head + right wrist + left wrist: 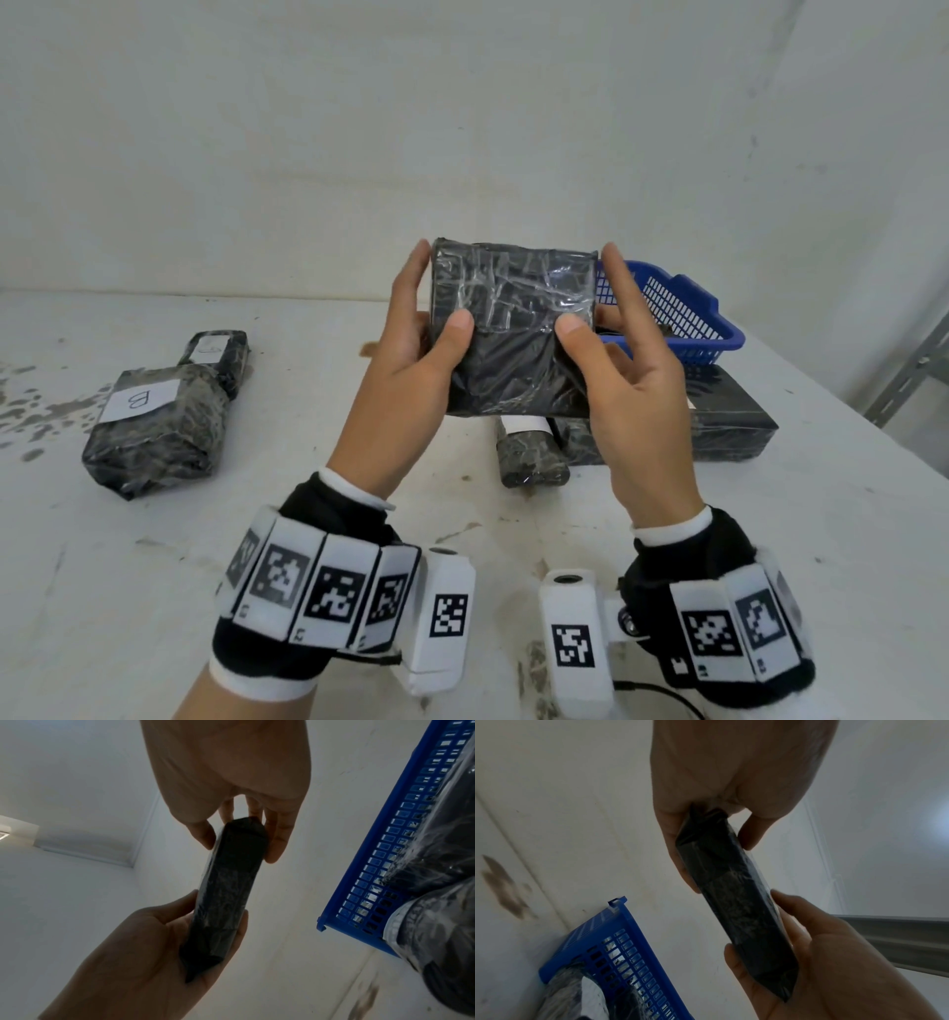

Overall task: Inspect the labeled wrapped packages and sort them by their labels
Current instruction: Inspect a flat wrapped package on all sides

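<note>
I hold a black plastic-wrapped package (pixel 513 329) upright above the table with both hands. My left hand (pixel 439 288) grips its left edge, thumb on the front. My right hand (pixel 590 290) grips the right edge the same way. No label shows on the face turned to me. The left wrist view shows the package (pixel 734 902) edge-on between my left hand (pixel 713 850) and the right palm below. The right wrist view shows the package (pixel 226 892) pinched by my right hand (pixel 239 839).
A package labelled B (pixel 149 437) lies at the left, another labelled package (pixel 218 354) behind it. More wrapped packages (pixel 534 452) and a long black one (pixel 734 426) lie under my hands. A blue basket (pixel 688 313) holding packages stands at the back right near the table edge.
</note>
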